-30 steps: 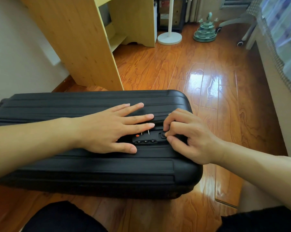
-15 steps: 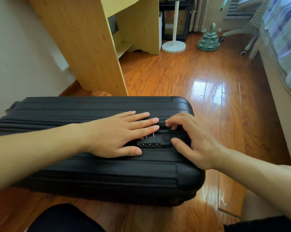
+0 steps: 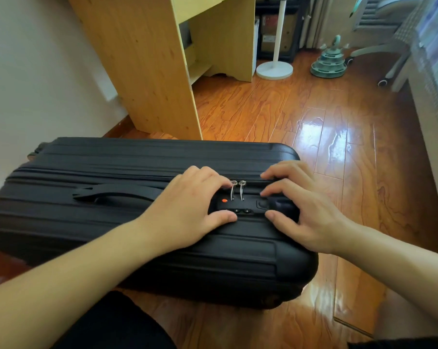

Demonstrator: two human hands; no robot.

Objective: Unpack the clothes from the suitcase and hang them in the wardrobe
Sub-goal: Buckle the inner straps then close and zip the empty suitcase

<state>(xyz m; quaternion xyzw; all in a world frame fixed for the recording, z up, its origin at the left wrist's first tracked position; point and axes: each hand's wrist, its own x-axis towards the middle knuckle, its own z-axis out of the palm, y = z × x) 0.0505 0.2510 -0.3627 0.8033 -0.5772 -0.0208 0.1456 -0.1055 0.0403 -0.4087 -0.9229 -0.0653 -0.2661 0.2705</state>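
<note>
A black hard-shell suitcase (image 3: 87, 162) lies closed on the wooden floor in front of me, with its carry handle (image 3: 117, 192) facing up. Its combination lock (image 3: 240, 206) sits between my hands, and two silver zipper pulls (image 3: 238, 190) are plugged into it. My left hand (image 3: 187, 212) rests on the case left of the lock, fingers bent, fingertips beside the left pull and thumb below the dials. My right hand (image 3: 306, 210) rests to the right of the lock with its fingers spread over the case. No clothes or wardrobe are visible.
A light wooden desk panel (image 3: 142, 59) stands just behind the suitcase, by the white wall on the left. Farther back are a white fan stand base (image 3: 274, 70), a green tiered toy (image 3: 328, 62) and a chair wheel (image 3: 382, 83). A bed edge (image 3: 434, 102) runs along the right.
My left hand has pulled back and curled its fingers, uncovering the zipper pulls and the lock. My right hand has opened from a pinch on the lock and spread out.
</note>
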